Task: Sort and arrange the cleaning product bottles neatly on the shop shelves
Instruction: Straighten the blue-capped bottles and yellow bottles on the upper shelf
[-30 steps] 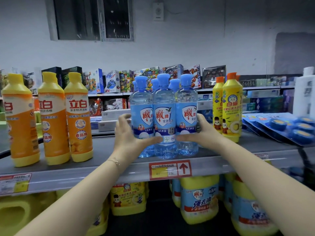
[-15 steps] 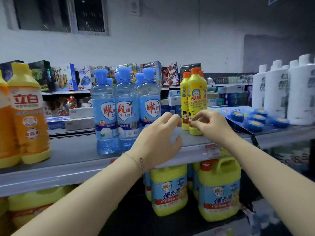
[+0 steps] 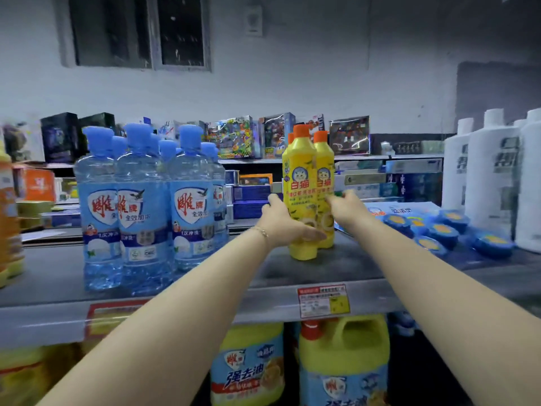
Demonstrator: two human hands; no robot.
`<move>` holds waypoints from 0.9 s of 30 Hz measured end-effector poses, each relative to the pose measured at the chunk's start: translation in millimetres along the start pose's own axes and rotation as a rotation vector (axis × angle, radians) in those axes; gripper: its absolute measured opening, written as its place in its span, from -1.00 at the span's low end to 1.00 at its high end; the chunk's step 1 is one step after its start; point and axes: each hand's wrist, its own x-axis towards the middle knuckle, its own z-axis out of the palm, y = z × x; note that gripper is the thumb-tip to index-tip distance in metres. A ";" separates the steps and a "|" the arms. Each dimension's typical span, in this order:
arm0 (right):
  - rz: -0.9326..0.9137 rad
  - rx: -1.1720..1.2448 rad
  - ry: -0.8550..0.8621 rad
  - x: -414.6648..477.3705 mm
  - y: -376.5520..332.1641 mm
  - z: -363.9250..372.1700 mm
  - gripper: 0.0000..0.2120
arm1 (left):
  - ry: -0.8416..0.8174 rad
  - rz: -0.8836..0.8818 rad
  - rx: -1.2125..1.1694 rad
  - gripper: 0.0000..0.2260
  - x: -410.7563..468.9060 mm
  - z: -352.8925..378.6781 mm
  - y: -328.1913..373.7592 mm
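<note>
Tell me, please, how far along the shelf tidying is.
Done, it seems: the blue bottles stand grouped upright on the shelf. In hand: the left hand and right hand hold the yellow bottles. Possibly left: the blue packs lying loosely beside the white bottles.

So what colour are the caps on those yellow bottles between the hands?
Orange caps on the yellow bottles, seen in the head view.

Shop (price tags (image 3: 323, 301), stocked shelves (image 3: 292, 273))

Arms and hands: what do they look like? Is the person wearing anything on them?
Both arms are bare, with no sleeves showing. A thin gold-coloured chain bracelet circles the left wrist. The left hand and right hand have no gloves.
</note>
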 end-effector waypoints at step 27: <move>0.092 0.705 -0.219 39.0 19.0 21.7 -0.58 | -0.150 0.075 -0.475 -0.12 79.1 21.7 -37.0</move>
